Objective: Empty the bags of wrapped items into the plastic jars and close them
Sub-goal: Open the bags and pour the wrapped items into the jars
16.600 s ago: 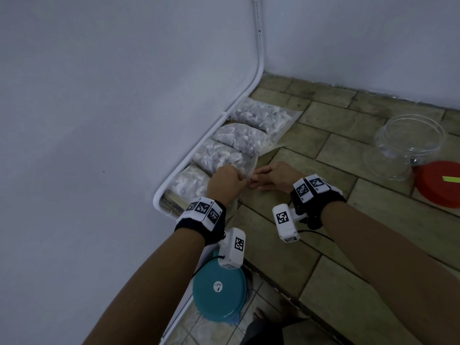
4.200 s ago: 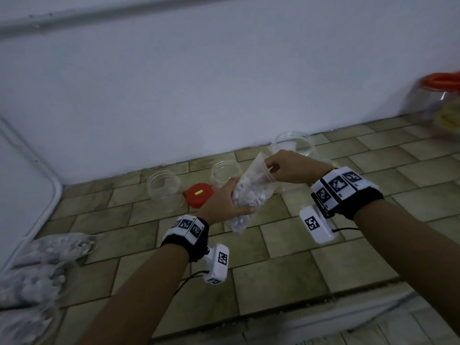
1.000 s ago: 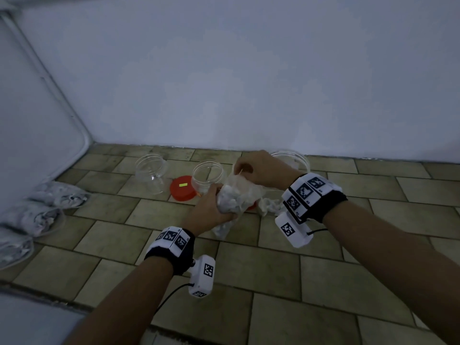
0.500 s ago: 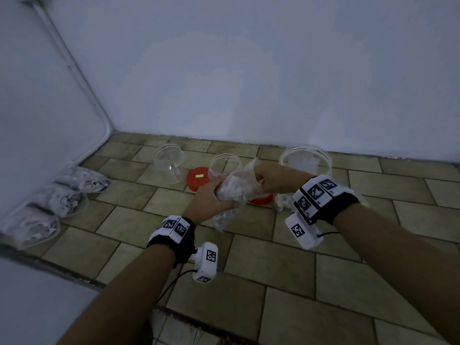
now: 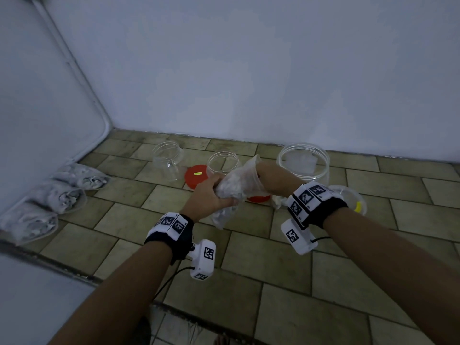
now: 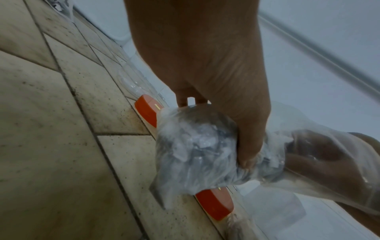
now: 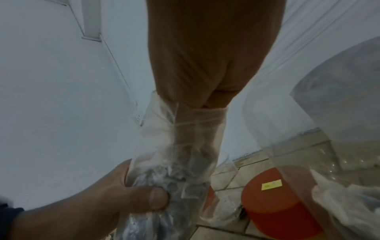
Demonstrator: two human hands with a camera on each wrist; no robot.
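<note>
A clear plastic bag of wrapped items (image 5: 234, 188) hangs tilted above the tiled counter, its mouth pointing up and to the right. My left hand (image 5: 209, 197) grips the bag (image 6: 195, 146) round its middle, thumb pressed into the plastic (image 7: 152, 199). My right hand (image 5: 271, 178) is at the bag's mouth, and its fingers (image 6: 320, 155) show through the plastic, curled inside it. Behind the hands stand three open clear jars: a small one (image 5: 168, 160), a middle one (image 5: 222, 161) and a wide one (image 5: 303, 163). Two red lids (image 5: 195, 176) (image 5: 258, 198) lie flat by the jars.
Three more filled bags (image 5: 82, 176) (image 5: 58, 196) (image 5: 27, 224) lie along the left wall. A crumpled empty bag (image 5: 280, 202) and a clear lid with a yellow tag (image 5: 353, 197) lie under my right wrist. The counter's front edge (image 5: 74, 272) runs below my left forearm.
Since a second ago the bag has tipped up and its mouth has spread open over my right fingers. My left hand keeps its grip on the middle. The view has shifted slightly.
</note>
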